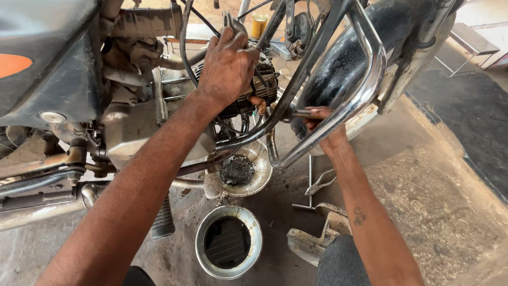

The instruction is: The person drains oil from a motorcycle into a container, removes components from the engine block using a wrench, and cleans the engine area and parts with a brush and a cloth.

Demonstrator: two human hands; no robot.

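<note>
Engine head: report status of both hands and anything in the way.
Left hand gripping the engine head. Right hand holds a tool behind the chrome crash bar. Oily bowl below.

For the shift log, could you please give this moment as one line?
left hand: on motorcycle engine | right hand: gripping tool behind crash bar | floor: metal bowl, round tin

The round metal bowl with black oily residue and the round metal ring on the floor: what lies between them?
In the head view, only bare dirty concrete floor separates bowl and ring.
</note>
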